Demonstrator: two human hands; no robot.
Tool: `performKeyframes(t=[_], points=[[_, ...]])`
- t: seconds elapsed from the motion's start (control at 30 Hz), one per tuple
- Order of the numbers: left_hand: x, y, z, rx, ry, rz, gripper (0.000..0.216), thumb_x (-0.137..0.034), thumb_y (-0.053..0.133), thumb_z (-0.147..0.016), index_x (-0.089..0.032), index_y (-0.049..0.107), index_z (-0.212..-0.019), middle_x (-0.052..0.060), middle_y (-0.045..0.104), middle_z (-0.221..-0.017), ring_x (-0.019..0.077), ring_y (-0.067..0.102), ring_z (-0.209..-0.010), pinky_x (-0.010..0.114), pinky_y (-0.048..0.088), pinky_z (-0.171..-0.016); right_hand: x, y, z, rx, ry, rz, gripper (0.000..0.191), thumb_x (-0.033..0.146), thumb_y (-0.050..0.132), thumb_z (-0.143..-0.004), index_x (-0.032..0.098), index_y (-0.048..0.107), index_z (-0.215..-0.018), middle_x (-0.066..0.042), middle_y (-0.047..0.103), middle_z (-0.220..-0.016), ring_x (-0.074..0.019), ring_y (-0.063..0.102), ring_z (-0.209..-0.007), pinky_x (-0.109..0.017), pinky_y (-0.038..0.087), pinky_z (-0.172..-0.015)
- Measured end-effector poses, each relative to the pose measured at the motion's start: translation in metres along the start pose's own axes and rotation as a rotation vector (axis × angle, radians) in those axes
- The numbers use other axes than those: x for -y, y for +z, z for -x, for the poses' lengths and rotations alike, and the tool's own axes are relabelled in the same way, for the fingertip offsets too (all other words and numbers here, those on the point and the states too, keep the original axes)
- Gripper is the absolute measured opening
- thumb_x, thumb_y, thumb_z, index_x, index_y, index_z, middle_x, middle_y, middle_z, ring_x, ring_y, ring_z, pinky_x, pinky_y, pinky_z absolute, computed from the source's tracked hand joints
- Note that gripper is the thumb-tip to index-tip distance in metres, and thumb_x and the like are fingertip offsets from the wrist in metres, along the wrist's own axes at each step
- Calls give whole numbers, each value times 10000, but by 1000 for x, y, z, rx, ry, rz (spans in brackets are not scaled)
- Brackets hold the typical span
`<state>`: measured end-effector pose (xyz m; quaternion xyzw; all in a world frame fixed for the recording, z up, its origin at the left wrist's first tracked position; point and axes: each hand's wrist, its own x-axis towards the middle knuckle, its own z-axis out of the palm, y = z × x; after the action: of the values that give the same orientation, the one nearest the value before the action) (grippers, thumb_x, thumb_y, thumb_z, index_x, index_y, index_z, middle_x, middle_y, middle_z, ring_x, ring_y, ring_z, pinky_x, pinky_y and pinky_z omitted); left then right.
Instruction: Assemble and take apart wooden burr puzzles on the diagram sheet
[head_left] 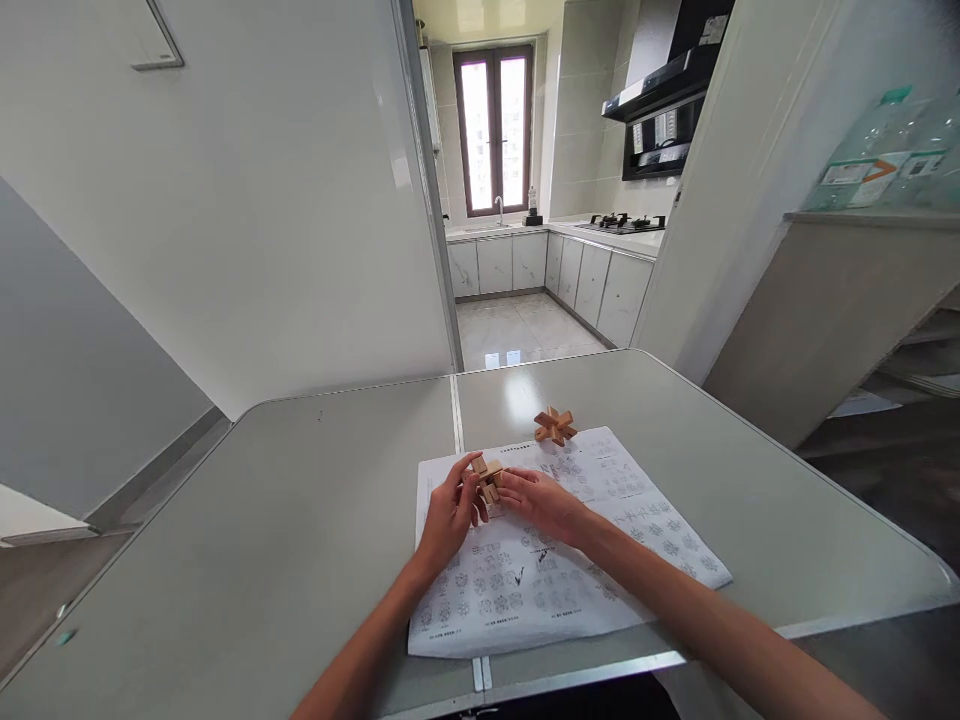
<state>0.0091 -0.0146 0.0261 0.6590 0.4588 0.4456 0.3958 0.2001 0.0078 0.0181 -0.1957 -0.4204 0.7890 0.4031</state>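
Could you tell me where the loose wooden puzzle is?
Head view: the puzzle sits at the far edge of the paper sheet, just beyond the right hand.

A star-shaped wooden puzzle (555,426) is set on the grey table (300,520). Beyond it, a window (493,128), white cabinets (600,285) and a range hood (664,90) are seen. Plastic bottles (885,160) are laid on a shelf (862,217) at right.

Head view, forward-down over table (262,520)
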Motion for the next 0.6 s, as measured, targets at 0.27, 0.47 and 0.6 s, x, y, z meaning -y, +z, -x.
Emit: performKeyframes(t=[0.27, 0.47, 0.6], points=[[1, 0, -1, 14, -10, 62, 508, -522, 493, -1028, -195, 540, -1415, -29, 618, -643, 136, 608, -547, 268, 542, -626, -7, -7, -2, -19, 5, -10, 294, 424, 763, -905, 180, 778, -1068, -96, 729, -1139, -251, 657, -1110, -426, 425, -1104], [3, 0, -1, -5, 14, -36, 484, -503, 493, -1031, -216, 555, -1414, -23, 629, -680, 133, 604, -573, 258, 533, -638, -9, -8, -3, -32, -6, -19, 317, 428, 791, -881, 180, 781, -1078, -100, 735, -1148, -251, 659, -1118, -425, 423, -1106], [5, 0, 0, -10, 62, -145, 440, -469, 466, -1046, -250, 539, -1420, 3, 657, -833, 128, 611, -625, 257, 529, -649, -9, -6, -3, -65, -12, -23, 343, 432, 816, -853, 183, 780, -1086, -95, 734, -1178, -256, 649, -1160, -412, 423, -1117]])
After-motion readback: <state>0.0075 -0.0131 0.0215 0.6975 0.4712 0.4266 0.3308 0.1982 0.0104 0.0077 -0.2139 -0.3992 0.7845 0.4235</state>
